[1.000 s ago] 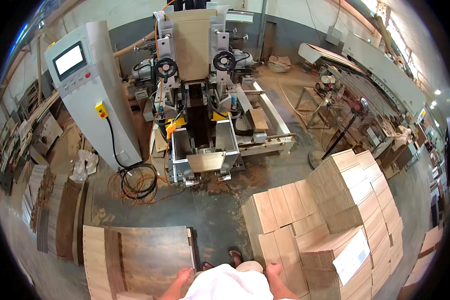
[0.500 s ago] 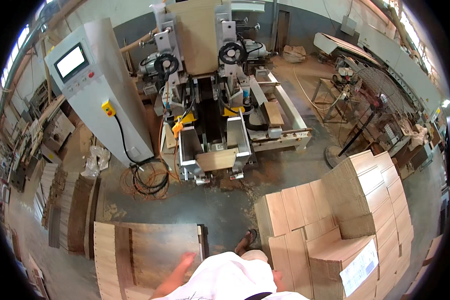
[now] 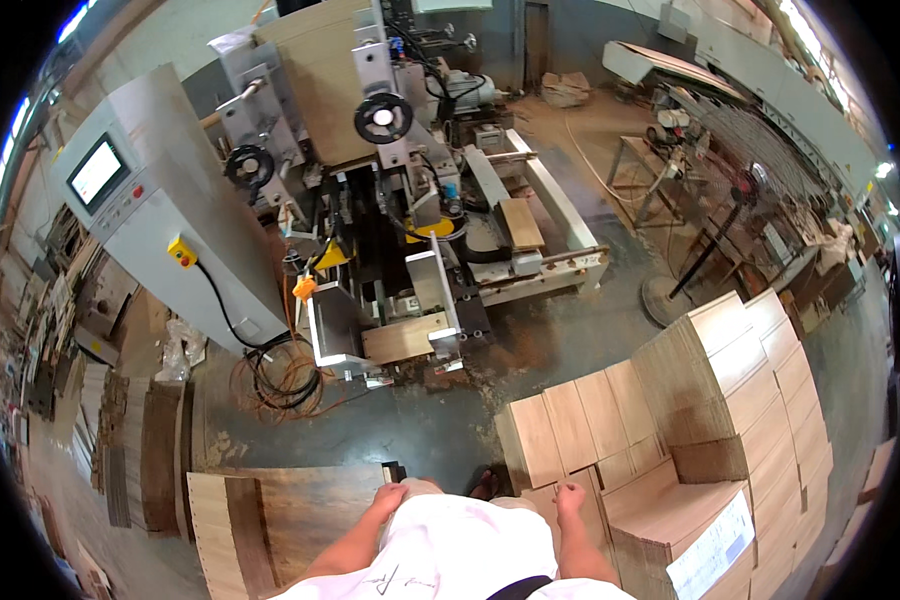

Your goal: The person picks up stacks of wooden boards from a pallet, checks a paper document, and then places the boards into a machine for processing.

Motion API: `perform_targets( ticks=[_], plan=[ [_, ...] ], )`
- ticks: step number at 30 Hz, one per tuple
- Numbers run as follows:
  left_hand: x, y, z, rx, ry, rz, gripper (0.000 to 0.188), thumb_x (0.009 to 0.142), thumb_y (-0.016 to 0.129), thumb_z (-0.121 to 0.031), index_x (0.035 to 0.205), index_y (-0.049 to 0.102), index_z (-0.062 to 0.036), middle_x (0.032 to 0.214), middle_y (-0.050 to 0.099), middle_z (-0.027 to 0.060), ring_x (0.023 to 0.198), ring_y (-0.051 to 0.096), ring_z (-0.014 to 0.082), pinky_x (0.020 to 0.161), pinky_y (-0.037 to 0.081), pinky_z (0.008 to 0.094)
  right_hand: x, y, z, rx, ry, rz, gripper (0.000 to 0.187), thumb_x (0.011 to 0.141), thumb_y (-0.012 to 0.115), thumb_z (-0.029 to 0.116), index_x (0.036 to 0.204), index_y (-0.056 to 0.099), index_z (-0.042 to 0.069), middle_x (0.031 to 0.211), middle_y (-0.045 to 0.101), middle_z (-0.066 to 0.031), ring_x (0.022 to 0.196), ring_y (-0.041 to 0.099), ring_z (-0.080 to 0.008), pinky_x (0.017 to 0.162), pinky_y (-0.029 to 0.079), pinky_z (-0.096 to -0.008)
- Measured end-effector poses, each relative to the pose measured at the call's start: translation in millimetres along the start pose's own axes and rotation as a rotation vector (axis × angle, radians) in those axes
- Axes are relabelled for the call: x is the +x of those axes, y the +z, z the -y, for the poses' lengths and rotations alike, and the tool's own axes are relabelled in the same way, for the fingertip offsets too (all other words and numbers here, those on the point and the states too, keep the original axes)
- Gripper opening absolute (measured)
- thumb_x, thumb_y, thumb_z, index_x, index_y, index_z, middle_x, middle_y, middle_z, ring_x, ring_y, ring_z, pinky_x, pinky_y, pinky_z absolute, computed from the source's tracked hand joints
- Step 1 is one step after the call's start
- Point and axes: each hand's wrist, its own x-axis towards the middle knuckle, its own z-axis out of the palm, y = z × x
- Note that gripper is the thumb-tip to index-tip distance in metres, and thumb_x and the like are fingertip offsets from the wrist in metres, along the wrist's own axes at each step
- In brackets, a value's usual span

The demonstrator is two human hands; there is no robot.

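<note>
Left hand (image 3: 390,497) hung at six o'clock, right hand (image 3: 570,496) at five near stacked panels (image 3: 690,420); I couldn't tell either grip's state.

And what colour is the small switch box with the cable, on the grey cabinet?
The switch box is yellow, seen best in the head view.

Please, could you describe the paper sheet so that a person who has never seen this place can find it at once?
Start with the big stepped stack of wooden boards at the lower right, beside the person's right hand. On its near part, close to the picture's lower edge, is the paper sheet, slanting. It is white and printed, unlike the brown wood around it.
</note>
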Motion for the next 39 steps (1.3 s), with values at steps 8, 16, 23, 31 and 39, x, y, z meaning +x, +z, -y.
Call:
perform_targets(
  ticks=[8,16,23,31,39],
  plan=[
    [41,10,-86,0.199,0.028,0.141,0.032,0.084,0.067,-0.026,0.102,0.071,-0.0003,0.098,0.07,0.0121,0.087,0.063,0.0191,0.081,0.05,0.0341,-18,-46,-15,-0.183,0.153,-0.195,0.02,0.079,0.06,0.014,0.088,0.07,-0.002,0.088,0.07,-0.0211,0.068,0.068,-0.0304,0.065,0.054,-0.0389],
    [97,15,-132,0.346,0.092,0.352,0.032,0.084,0.067,-0.025,0.101,0.07,0.0018,0.101,0.069,0.0144,0.092,0.063,0.0232,0.084,0.05,0.0352,-106,-24,-38,-0.263,0.349,-0.537,0.025,0.073,0.064,0.009,0.096,0.071,0.002,0.08,0.072,-0.0157,0.078,0.071,-0.0305,0.076,0.056,-0.0383],
    [135,8,-203,0.482,0.006,0.427,0.039,0.086,0.065,-0.032,0.114,0.063,-0.0045,0.101,0.066,0.0085,0.088,0.061,0.0208,0.076,0.048,0.0388,-167,42,-7,-0.147,0.545,-0.625,0.026,0.073,0.065,0.028,0.081,0.074,0.005,0.085,0.071,-0.0183,0.085,0.07,-0.0352,0.08,0.055,-0.0416],
    [172,8,-239,0.519,-0.032,0.559,0.03,0.09,0.062,-0.034,0.114,0.058,-0.0162,0.097,0.06,-0.0006,0.08,0.056,0.0125,0.061,0.041,0.0341,-180,73,-23,0.096,0.652,-0.526,0.026,0.077,0.061,0.026,0.094,0.075,0.011,0.085,0.072,-0.017,0.085,0.07,-0.031,0.084,0.054,-0.037],
    [183,2,-230,0.706,-0.032,0.606,0.035,0.088,0.064,-0.039,0.113,0.06,-0.0146,0.096,0.061,0.0014,0.085,0.058,0.0178,0.07,0.044,0.0404,-189,62,-13,0.643,0.614,-0.699,0.029,0.075,0.054,-0.009,0.099,0.069,-0.004,0.083,0.069,-0.0192,0.051,0.067,-0.0263,0.044,0.054,-0.0366]
  ],
)
